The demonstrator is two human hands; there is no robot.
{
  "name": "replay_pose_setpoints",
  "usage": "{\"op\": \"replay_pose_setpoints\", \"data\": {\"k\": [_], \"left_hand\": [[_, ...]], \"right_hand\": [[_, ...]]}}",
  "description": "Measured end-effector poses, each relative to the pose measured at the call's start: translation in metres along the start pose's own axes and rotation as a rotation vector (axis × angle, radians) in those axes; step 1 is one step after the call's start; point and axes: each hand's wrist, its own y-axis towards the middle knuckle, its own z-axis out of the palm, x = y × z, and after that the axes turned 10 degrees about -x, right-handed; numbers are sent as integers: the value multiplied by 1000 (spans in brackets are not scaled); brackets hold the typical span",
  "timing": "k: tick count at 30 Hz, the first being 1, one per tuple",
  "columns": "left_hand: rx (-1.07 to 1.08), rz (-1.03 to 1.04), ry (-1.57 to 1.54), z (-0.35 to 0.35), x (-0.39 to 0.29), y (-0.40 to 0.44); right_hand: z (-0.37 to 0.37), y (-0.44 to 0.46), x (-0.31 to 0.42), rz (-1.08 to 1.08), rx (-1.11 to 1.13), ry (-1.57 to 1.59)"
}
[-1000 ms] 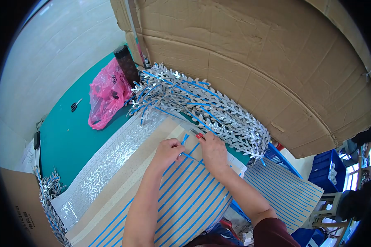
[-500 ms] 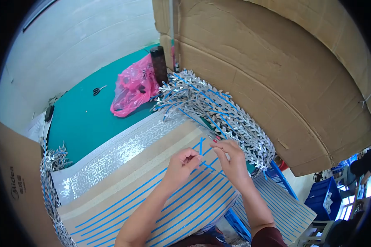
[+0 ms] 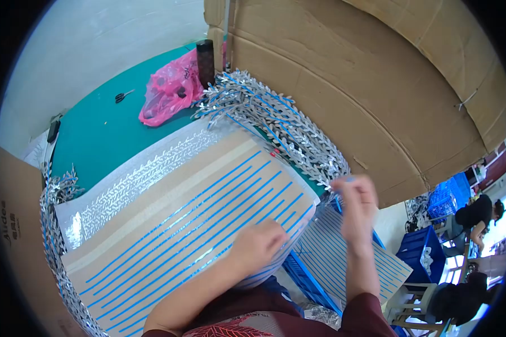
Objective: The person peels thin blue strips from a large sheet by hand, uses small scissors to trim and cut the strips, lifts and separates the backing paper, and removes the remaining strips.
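your left hand (image 3: 258, 245) curls loosely above the blue-striped brown sheet (image 3: 185, 217) lying before you. your blurred right hand (image 3: 357, 208) rises near the silver leaf garlands (image 3: 281, 115), fingers bent; whether either pinches anything, i cannot tell.

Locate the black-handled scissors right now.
In the head view, the scissors lie on the green tabletop at upper left, just left of the pink bag.

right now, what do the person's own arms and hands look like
The left hand and right hand are ungloved, with no watch or bracelet visible. Both forearms are bare below short, dark maroon sleeves. Motion blur hides finer detail.
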Motion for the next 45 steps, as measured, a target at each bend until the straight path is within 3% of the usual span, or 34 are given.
{"op": "replay_pose_setpoints", "data": {"k": [1, 5, 6, 7, 8, 10, 12, 13, 15, 16, 19, 21, 23, 24, 25, 26, 27, 29, 30, 31, 34, 45], "left_hand": [[60, 80, 11, 12, -8, -15], [590, 17, -126, 100, 4, -93], [623, 61, -139, 104, -4, -101], [656, 105, -150, 103, -10, -107], [697, 81, -160, 101, -10, -112], [784, 40, -188, 96, -7, -120], [721, 12, -193, 84, -5, -125], [687, 1, -192, 77, -3, -127], [523, -40, -136, 63, -4, -138], [454, -81, -95, 50, -12, -141], [317, -157, -108, 8, -24, -149], [313, -278, -191, -34, -44, -143], [133, -255, -193, -59, -51, -150], [44, -251, -190, -74, -57, -152], [-46, -247, -185, -89, -64, -154], [-128, -286, -192, -103, -72, -157], [-208, -326, -199, -116, -80, -160], [-385, -375, -230, -134, -83, -172], [-482, -389, -256, -140, -82, -181], [-579, -401, -284, -145, -81, -188], [-845, -458, -463, -153, -77, -211], [-1013, -595, -441, -144, -48, -234]], "right_hand": [[-21, 0, 12, -56, -71, -13], [-122, 30, 72, -331, -286, -177], [-156, 43, 92, -408, -376, -169], [-220, 69, 111, -332, -455, 63], [-265, 85, 138, -577, -404, -72], [-240, 98, 205, -680, -489, 53], [-212, 100, 255, -713, -526, 177], [-232, 118, 264, -822, -582, 149], [-161, 102, 280, -652, -501, 305], [-182, 112, 290, -536, 62, 266], [-51, 67, 278, -567, 157, 264], [44, 27, 267, -642, -12, 148], [104, 0, 247, -717, -192, 15], [103, 1, 234, -608, 46, 52], [112, -7, 216, -529, 137, 54], [123, -17, 200, -448, 222, 51], [154, -51, 182, -401, 160, 9], [181, -95, 142, -436, 631, 238], [182, -106, 123, -373, 831, 179], [194, -125, 96, -527, 866, 97], [222, -178, 53, -692, 839, 59], [229, -219, -14, -854, 838, -90]]}}
